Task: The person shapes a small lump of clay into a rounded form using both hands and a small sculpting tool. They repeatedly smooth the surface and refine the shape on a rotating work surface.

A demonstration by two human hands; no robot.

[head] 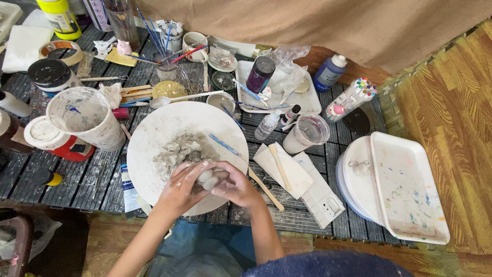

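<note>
The dark slatted table (92,184) carries a crowd of craft gear, and the largest piece near its middle is a round white board (154,133) smeared with grey. To the far right, at the table's edge, a white rectangular tray (410,195) speckled with paint leans over a round white lid. Left of the board lies a big white plastic tub (84,118) tipped on its side, just beside a red container with a white lid (46,136). A heap of grey clay (182,151) sits on the board's middle. At the board's near edge both hands meet: the left hand (180,189) and the right hand (237,185) each have their grip closed around the same pale lump of clay (209,178), pressed between the fingers, held just above the board. A thin blue-streaked paintbrush (225,147) rests on the board just beyond the right hand.
</note>
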